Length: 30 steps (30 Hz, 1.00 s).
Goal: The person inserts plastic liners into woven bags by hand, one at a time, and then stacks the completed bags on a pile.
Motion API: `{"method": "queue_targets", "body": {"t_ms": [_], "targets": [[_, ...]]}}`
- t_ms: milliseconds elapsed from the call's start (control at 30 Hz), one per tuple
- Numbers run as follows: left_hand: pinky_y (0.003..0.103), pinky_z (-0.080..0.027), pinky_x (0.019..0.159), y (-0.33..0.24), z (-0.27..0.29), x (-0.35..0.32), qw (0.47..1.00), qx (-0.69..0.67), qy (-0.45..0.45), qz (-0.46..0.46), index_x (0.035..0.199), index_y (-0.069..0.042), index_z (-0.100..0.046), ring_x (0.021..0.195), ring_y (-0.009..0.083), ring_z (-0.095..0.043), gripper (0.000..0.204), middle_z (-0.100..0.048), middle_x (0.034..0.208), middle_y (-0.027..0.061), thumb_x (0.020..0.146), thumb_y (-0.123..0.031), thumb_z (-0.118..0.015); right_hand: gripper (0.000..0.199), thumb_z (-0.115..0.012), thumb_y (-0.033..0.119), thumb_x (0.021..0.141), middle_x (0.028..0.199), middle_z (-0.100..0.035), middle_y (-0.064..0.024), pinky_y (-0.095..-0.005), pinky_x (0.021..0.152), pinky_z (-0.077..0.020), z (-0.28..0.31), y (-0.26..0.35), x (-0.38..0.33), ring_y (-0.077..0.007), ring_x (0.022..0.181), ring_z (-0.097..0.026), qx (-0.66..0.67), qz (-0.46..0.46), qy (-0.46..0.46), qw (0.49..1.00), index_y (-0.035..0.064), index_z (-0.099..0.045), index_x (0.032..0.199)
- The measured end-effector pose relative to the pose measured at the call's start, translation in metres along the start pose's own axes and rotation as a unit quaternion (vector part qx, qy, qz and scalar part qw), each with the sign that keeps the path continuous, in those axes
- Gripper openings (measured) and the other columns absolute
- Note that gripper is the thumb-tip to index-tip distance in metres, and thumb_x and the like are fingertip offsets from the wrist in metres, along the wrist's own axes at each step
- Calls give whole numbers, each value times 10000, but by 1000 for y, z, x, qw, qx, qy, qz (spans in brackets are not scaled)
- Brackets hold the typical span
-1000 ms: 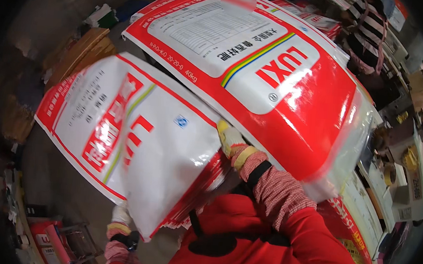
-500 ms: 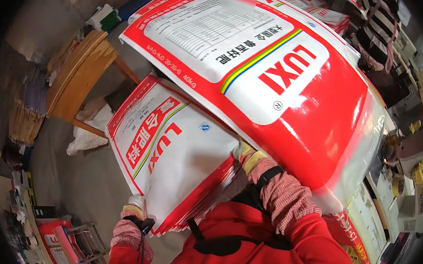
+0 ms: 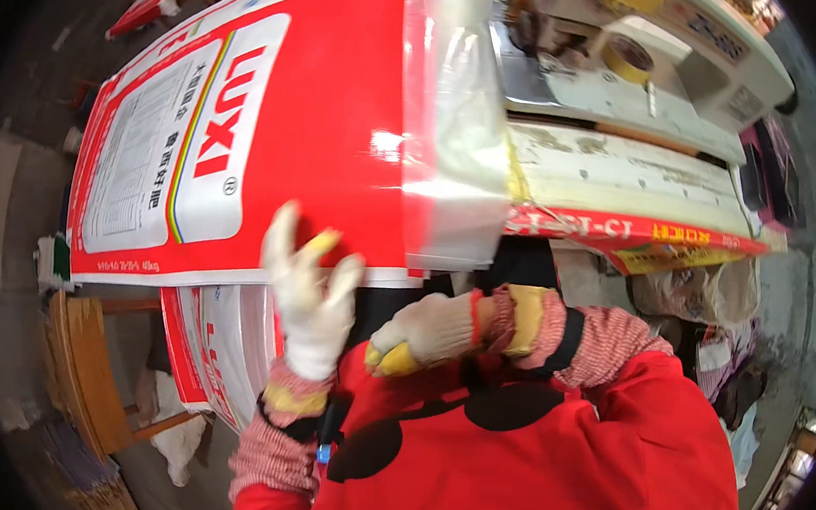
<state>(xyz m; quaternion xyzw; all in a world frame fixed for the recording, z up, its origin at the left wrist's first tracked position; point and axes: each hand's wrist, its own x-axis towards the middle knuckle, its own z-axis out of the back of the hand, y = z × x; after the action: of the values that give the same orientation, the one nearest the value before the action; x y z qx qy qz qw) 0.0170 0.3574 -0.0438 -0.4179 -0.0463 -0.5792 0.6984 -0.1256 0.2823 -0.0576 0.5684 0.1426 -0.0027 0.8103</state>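
Red-and-white sack (image 3: 333, 105) lies flat, upper left to centre, long axis crossing the frame, clear plastic liner (image 3: 458, 163) protruding rightward. Left hand (image 3: 310, 300) — fingers spread wide — overlaps its lower edge; right hand (image 3: 429, 331) is curled, any hold unclear. Pale machine (image 3: 749, 66) and yellow tape roll (image 3: 624, 73) sit upper right; lower sack (image 3: 214, 345), partly covered.

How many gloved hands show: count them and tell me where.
2: the left hand, fingers spread, at the near edge of the large red-and-white bag; the right hand, before the red sweatshirt.
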Motion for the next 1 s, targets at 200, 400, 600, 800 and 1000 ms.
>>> {"method": "queue_targets", "body": {"t_ms": [200, 400, 600, 800, 1000], "targets": [[427, -388, 842, -42, -88, 38, 980, 72, 46, -177, 809, -10, -531, 982, 343, -484, 291, -501, 1122, 167, 656, -193, -696, 224, -520, 288, 833, 814, -648, -64, -290, 629, -471, -11, -15, -82, -164, 712, -613, 239, -34, -221, 945, 96, -628, 873], [378, -445, 746, -31, -85, 48, 995, -66, 45, -63, 735, 0, -545, 862, 293, -556, 83, -587, 974, 126, 685, -47, -591, 217, -540, 245, 826, 858, -641, -79, -219, 573, -436, 16, -35, -89, -96, 714, -579, 397, 17, -515, 760, 52, -609, 900], [187, -424, 685, -48, -57, 64, 916, -327, 95, 210, 1021, 17, -559, 740, 59, -522, 238, -568, 824, 10, 813, -97, -587, 317, -559, 345, 757, 912, -619, -130, -407, 715, -467, 64, -7, -55, -311, 865, -583, -96, -153, -478, 860, 96, -607, 948], [202, -438, 680, -39, -33, 70, 870, -365, 150, 296, 946, 26, -549, 732, 85, -547, 258, -577, 825, 32, 815, -184, -623, 288, -608, 342, 718, 792, -621, -135, -373, 663, -466, 70, 8, -51, -279, 776, -603, 21, -133, -455, 880, 84, -618, 846], [238, -450, 660, -30, -20, 74, 768, -483, 242, 344, 886, 31, -531, 673, 111, -542, 209, -574, 783, 50, 839, -166, -582, 254, -630, 289, 709, 738, -600, -135, -396, 620, -462, 60, 9, -28, -299, 714, -598, -19, -47, -488, 871, 61, -567, 801]]}}
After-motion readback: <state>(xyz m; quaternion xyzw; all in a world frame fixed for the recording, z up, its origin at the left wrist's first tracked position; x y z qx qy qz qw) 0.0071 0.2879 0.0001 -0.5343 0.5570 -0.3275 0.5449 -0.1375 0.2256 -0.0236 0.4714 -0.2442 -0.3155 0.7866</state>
